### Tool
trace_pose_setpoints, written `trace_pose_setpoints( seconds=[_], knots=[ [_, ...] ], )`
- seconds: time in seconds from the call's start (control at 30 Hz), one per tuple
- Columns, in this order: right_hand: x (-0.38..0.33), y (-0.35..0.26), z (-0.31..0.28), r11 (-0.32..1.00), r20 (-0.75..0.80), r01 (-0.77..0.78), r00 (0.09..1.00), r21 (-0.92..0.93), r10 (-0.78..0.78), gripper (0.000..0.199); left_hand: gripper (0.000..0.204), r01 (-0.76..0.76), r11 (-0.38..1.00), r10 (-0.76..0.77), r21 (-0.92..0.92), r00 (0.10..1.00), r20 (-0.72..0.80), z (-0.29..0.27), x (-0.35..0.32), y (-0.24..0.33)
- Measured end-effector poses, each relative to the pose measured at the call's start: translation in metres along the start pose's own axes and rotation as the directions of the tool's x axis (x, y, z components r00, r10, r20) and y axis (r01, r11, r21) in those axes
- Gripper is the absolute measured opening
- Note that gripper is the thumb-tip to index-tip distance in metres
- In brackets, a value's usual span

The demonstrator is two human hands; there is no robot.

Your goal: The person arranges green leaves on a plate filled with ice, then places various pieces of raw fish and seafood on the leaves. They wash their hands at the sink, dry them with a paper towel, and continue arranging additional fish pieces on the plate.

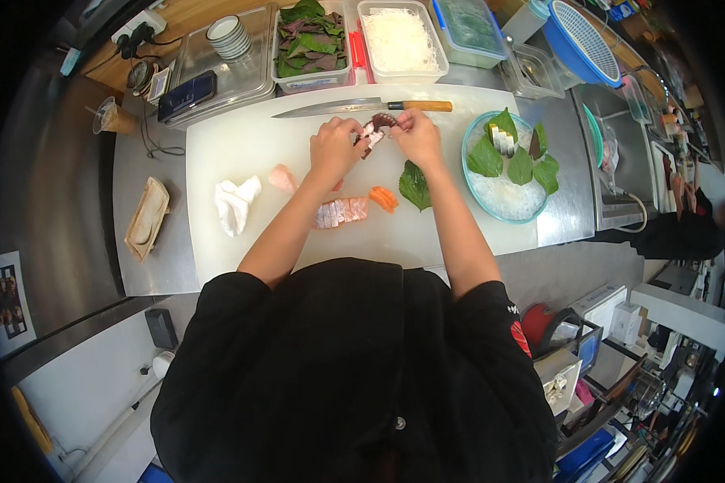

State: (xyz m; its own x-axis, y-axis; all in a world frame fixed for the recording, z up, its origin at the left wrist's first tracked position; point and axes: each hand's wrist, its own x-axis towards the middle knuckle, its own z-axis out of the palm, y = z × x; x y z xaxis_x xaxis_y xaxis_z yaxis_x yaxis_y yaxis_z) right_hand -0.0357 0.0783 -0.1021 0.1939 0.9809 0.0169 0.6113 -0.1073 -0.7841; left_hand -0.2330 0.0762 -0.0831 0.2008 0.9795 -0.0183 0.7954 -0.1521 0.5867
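A piece of octopus tentacle (383, 121), dark-skinned with white flesh, is held between both hands above the white cutting board (217, 145). My left hand (336, 150) is closed on its near left part. The fingers of my right hand (419, 137) pinch its far right end. Just beyond lies a long knife (330, 108) with a wooden handle. Nearer me are a row of sliced pale-pink fish (342, 212), orange fish slices (383, 199) and a pale-pink piece (282, 179). A green leaf (415, 187) lies beneath my right forearm, partly hidden.
At right stands a blue bowl (498, 214) of white shreds with leaves and silvery fish slices. A white cloth (236, 205) lies on the board's left. Tubs of leaves (310, 40) and white shreds (400, 40) line the back. Another person (685, 229) is at far right.
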Motion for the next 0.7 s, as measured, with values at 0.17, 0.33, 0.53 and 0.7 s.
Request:
trace_pose_setpoints(
  seconds=[0.17, 0.33, 0.53, 0.7],
  knots=[
    [0.001, 0.008, -0.023, 0.949, 0.045, -0.032, 0.999, 0.313, 0.019, 0.016, 0.044, -0.116, 0.99, 0.113, -0.084, 0.993, -0.042, 0.009, 0.005, -0.001],
    [-0.008, -0.001, -0.039, 0.78, 0.24, -0.198, 0.969, 0.594, 0.063, 0.011, 0.038, -0.203, 0.952, 0.233, -0.23, 0.966, 0.111, 0.005, 0.026, -0.007],
    [-0.017, -0.011, -0.021, 0.999, 0.192, 0.031, 0.981, 0.011, -0.033, 0.011, 0.038, 0.037, 0.931, 0.111, -0.363, 0.919, 0.379, -0.055, 0.068, -0.048],
    [-0.024, -0.011, -0.023, 0.99, 0.075, 0.136, 0.988, -0.046, -0.133, 0.02, 0.037, 0.129, 0.739, 0.225, -0.661, 0.878, 0.423, -0.043, 0.056, -0.047]
  ],
)
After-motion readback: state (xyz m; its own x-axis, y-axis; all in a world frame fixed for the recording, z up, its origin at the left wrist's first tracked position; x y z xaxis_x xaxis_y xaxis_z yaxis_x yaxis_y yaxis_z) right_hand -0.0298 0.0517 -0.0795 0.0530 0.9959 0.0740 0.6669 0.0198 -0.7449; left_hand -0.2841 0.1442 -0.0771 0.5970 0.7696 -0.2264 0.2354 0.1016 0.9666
